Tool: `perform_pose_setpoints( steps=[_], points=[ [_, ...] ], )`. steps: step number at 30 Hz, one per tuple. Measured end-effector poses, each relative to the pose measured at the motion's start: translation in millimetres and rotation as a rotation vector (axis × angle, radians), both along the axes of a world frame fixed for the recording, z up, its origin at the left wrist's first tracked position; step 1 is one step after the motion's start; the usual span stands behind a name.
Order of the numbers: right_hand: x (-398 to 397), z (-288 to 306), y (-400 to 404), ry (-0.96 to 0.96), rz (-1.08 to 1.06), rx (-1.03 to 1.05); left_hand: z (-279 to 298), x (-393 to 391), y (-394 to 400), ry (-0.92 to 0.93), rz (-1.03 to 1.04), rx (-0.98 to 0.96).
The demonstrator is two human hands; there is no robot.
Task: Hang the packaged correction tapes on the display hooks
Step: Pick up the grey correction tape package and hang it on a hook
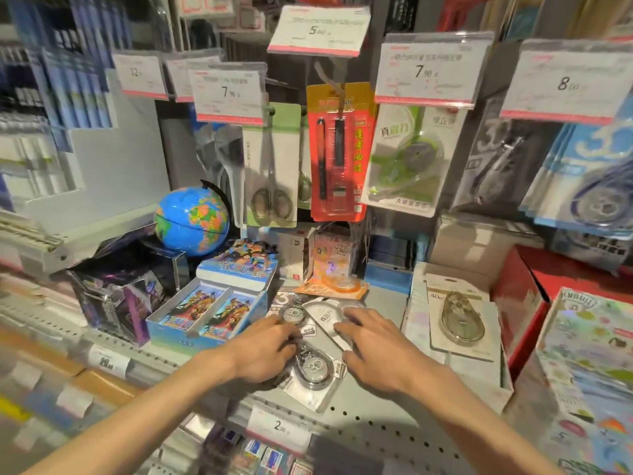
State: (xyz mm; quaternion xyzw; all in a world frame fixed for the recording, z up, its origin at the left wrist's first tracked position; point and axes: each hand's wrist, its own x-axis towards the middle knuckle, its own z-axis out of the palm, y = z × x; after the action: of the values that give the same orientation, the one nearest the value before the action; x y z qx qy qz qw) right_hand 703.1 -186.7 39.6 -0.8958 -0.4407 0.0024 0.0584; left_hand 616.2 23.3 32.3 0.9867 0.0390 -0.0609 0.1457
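Hands [322, 347] over grey shelf [383, 416] packs [313, 368].

We have one view only, from a wide-angle camera worn on the head, so no second view overlaps it. It looks forward and down along both forearms onto a grey perforated shelf [373, 426] close below us, the left hand [263, 351] and right hand [376, 351] lying near the middle of the frame. The hanging price tags [424, 72] and carded goods of the display face us near at hand across the upper half. The lens bends the edges, and the left margin is blurred.
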Motion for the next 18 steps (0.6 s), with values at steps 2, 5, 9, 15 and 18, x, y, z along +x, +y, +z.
perform_pose_setpoints(
  steps=[2,5,9,15,18],
  points=[
    [-7,2,3,-0.008,0.029,0.083,-1,-1,2,-0.018,0.022,-0.049],
    [-26,3,13,0.039,0.064,0.089,-3,-3,4,-0.053,0.083,-0.126],
    [-38,-4,25,0.045,0.084,0.015,-2,-7,3,-0.097,0.109,-0.186],
    [-39,0,17,0.11,0.023,0.188,9,-14,-3,-0.283,0.184,-0.392],
    [-40,5,13,0.129,-0.016,0.291,22,-17,-4,-0.424,0.28,-0.675]
  ],
)
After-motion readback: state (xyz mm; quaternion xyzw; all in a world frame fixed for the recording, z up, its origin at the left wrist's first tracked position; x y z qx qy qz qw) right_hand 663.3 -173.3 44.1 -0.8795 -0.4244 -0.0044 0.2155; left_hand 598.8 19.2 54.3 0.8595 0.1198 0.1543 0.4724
